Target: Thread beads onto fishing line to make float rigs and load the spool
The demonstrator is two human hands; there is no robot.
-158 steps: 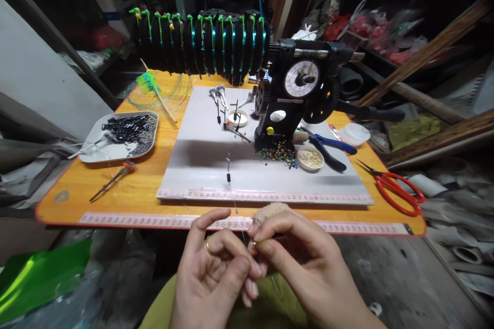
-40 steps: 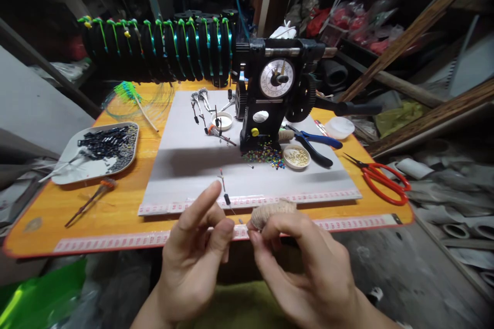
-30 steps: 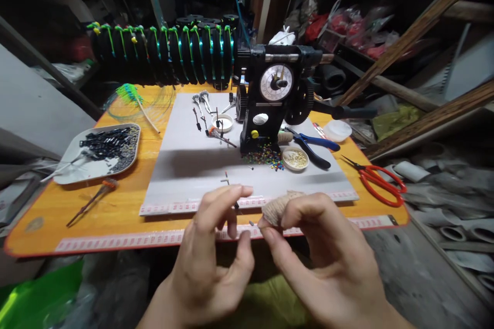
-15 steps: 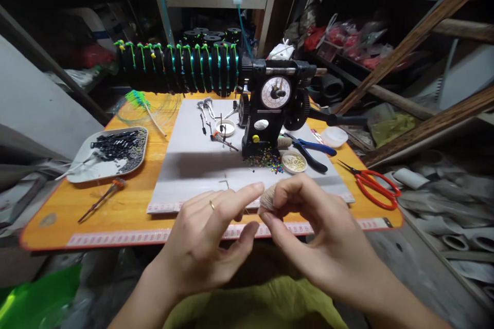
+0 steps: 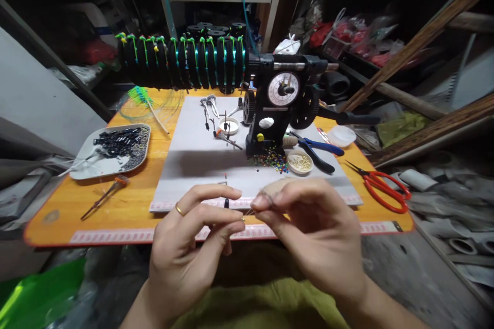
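My left hand (image 5: pixel 196 236) is closed in a pinch, thumb against fingers, with a tiny gold-coloured glint at the tips. What it grips is too small to name. Just to its right, my right hand (image 5: pixel 312 231) also pinches, holding something tiny with thin strands (image 5: pixel 249 212) showing between the hands. A beige wrap (image 5: pixel 276 186) covers one of its fingers. Beyond the left fingers a small black piece (image 5: pixel 226 203) shows partly. Both hands are over the front edge of the white board (image 5: pixel 185 185).
A black winding machine (image 5: pixel 276 118) carries a row of black spools (image 5: pixel 185 64). Around it are coloured beads (image 5: pixel 270 159), a dish of gold pieces (image 5: pixel 300 163) and blue-handled pliers (image 5: pixel 320 146). Red scissors (image 5: pixel 386 190) lie right, a tray (image 5: pixel 87 162) of black parts left.
My left fingers have drawn in from a looser spread to a pinch, and the hand has shifted slightly left. My right hand keeps its pinch. The whole view has shifted a little.
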